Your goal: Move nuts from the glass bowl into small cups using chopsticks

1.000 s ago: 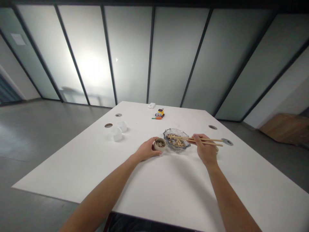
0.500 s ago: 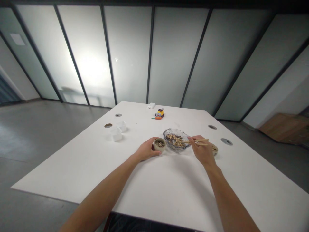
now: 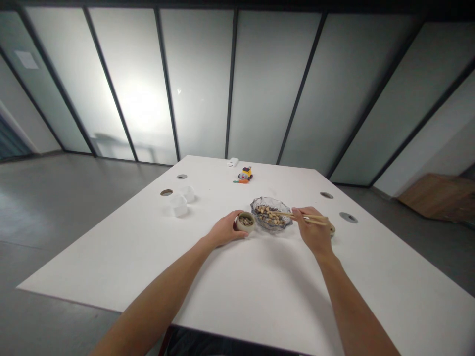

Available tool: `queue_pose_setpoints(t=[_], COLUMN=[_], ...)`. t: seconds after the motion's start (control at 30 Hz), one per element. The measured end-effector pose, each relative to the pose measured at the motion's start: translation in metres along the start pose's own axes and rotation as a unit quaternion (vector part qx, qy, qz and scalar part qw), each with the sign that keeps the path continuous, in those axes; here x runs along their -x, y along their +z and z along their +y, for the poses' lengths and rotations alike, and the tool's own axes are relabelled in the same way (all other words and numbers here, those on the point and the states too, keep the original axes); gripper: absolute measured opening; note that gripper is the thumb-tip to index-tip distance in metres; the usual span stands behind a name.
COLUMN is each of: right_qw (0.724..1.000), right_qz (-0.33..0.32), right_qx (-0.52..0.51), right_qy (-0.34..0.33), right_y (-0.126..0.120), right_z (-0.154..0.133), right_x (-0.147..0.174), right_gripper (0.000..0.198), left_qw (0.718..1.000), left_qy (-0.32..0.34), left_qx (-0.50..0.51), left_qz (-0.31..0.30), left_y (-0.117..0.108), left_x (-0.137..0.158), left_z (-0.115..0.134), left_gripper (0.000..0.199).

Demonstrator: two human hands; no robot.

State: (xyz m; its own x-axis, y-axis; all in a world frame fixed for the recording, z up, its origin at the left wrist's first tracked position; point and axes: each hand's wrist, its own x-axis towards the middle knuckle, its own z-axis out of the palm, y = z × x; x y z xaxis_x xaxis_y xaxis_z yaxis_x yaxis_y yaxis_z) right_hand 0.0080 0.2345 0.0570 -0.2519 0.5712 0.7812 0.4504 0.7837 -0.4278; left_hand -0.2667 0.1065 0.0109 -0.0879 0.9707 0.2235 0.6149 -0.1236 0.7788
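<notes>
My left hand (image 3: 225,230) is wrapped round the side of a small pale cup (image 3: 245,227), which holds dark, seed-like bits. Just right of the cup stands a clear glass bowl (image 3: 272,230) with a jagged rim, filled with mixed tan nuts and darker pieces (image 3: 270,215). My right hand (image 3: 312,230) grips a pair of wooden chopsticks (image 3: 309,217); their tips reach over the bowl's contents. Whether anything is pinched between the tips is too small to tell. Behind my right hand, mostly hidden, is another small pale cup (image 3: 332,230).
Clear plastic containers (image 3: 179,205) stand on the left of the white table (image 3: 237,291). Farther back are a yellow toy vehicle (image 3: 245,173), an orange toy carrot (image 3: 243,181) and a small white case (image 3: 233,161). Round holes (image 3: 166,193) pierce the tabletop on both sides.
The chopstick tips have shifted left and slightly up over the bowl, and the sticks' angle has changed. My left hand and the cup have stayed in place.
</notes>
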Motion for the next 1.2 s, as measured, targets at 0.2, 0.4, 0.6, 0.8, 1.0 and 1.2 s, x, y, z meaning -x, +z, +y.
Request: queue_pose_setpoints(t=[0.2,0.4,0.6,0.8,1.0,1.2], right_qw=[0.999,0.999,0.998,0.999,0.997,0.94], right_qz=[0.024,-0.038,-0.06,-0.05,0.029,0.008], right_qx=[0.032,0.008,-0.011,-0.012,-0.044,-0.272], right_qy=[0.003,0.002,0.019,0.012,0.054,0.207], right_y=[0.0,0.003,0.005,0.003,0.0,0.011], right_z=[0.0,-0.002,-0.002,-0.002,-0.005,-0.012], right_x=[0.0,0.001,0.004,0.003,0.001,0.003], right_gripper=[0.06,0.063,0.059,0.057,0.053,0.05], left_qw=[1.0,1.0,1.0,1.0,1.0,1.0], left_qy=[0.001,-0.007,0.005,0.003,-0.004,-0.002], left_qx=[0.0,0.002,-0.001,-0.006,-0.002,-0.005], left_qz=[0.002,0.001,0.005,0.001,0.006,0.007], left_y=[0.0,0.0,0.0,0.0,0.002,0.002], left_x=[0.0,0.0,0.0,0.0,-0.001,-0.001], left_z=[0.001,0.0,-0.001,-0.001,-0.004,-0.005], left_gripper=[0.075,0.075,0.075,0.074,0.078,0.078])
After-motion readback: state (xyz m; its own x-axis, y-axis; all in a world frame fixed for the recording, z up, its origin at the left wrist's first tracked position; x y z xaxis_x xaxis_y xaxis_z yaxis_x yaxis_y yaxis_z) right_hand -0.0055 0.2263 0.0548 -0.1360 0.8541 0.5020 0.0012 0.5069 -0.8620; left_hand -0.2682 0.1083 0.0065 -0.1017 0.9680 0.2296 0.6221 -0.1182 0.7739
